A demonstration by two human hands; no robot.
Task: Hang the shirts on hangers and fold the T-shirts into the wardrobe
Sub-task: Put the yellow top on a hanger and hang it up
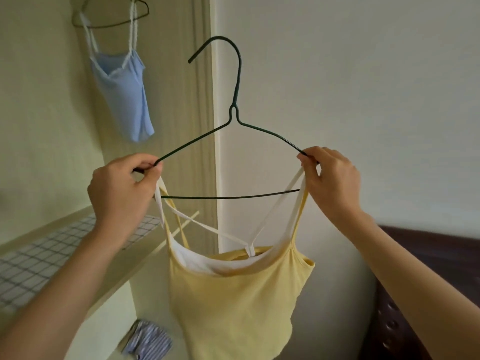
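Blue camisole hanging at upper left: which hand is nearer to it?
Left. The left hand pinches the hanger end below and slightly right of the blue camisole. The right hand holds the opposite end, far to the right.

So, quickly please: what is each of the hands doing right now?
Left hand: pinches the hanger end and a top strap.
Right hand: pinches the other end and strap.

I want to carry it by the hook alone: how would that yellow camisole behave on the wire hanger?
The yellow camisole hangs limp, so it would likely sway. Its thin straps sit at the ends of the bare wire hanger, pinched by the left hand and right hand, so they may slip.
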